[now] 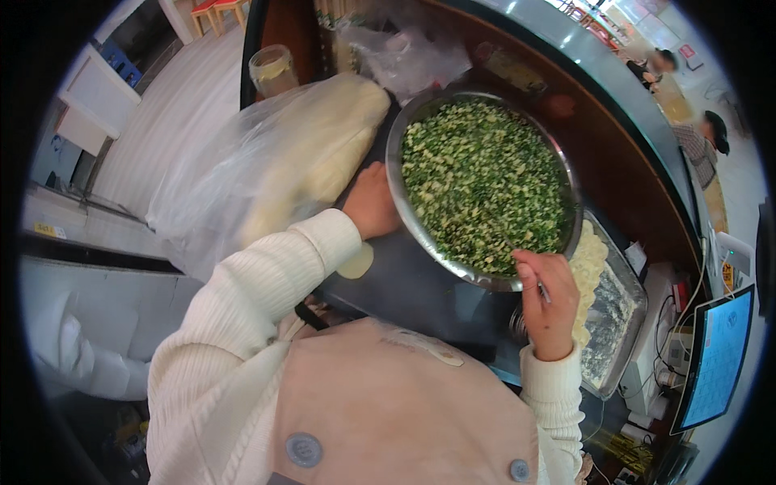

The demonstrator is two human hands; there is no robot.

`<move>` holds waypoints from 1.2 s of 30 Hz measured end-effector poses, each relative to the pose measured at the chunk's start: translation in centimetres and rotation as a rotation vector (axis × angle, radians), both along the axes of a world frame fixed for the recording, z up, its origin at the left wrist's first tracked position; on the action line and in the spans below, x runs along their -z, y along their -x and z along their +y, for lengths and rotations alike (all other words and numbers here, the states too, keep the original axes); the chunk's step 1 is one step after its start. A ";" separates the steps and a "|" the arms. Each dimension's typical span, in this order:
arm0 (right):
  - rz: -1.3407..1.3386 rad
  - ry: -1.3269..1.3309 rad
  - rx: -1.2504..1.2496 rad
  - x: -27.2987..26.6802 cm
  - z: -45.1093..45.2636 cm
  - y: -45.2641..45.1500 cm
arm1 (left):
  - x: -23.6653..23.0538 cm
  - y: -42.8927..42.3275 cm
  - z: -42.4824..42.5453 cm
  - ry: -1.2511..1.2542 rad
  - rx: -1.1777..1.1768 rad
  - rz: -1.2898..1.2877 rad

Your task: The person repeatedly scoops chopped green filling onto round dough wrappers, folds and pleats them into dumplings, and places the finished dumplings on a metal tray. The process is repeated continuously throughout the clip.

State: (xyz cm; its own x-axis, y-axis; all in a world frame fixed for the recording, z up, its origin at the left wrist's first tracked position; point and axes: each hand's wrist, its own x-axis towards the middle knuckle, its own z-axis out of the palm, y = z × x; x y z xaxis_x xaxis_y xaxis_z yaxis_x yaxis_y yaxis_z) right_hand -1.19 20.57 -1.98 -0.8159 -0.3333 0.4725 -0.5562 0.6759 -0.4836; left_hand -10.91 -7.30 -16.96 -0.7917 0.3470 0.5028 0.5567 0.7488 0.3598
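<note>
A steel bowl (pixel 394 176) full of chopped greens mixed with pale yellow bits (pixel 485 182) stands before me on the dark counter (pixel 424 285). My right hand (pixel 548 297) is at its near right rim, pinching the thin handle of a metal utensil (pixel 546 296); the other end is lost in the filling. Against the bowl's left side rests my left hand (pixel 373 203), with its fingers mostly hidden. Just below that wrist lies a round dough wrapper (pixel 356 262). Beyond my left forearm is a large piece of pale dough (pixel 327 145) in a clear plastic bag (pixel 206 176).
Right of the bowl, a floured metal tray (pixel 636 303) holds several filled dough pieces (pixel 587 267). A monitor (pixel 715 357) and cables stand farther right. A glass jar (pixel 273 70) is at the back left. Two people (pixel 697 145) are beyond the raised counter edge.
</note>
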 end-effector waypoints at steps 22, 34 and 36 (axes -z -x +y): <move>-0.060 0.098 0.047 0.2 -0.2 -0.7 | -2.6 -15.2 -8.1 0.011 -0.189 -0.282; -0.092 0.138 0.081 -0.1 -1.0 -0.4 | -3.5 -8.3 -1.0 0.104 -0.139 -0.081; -0.117 0.154 0.101 -0.4 -1.0 -0.4 | -3.3 -7.9 -0.9 0.107 -0.136 -0.119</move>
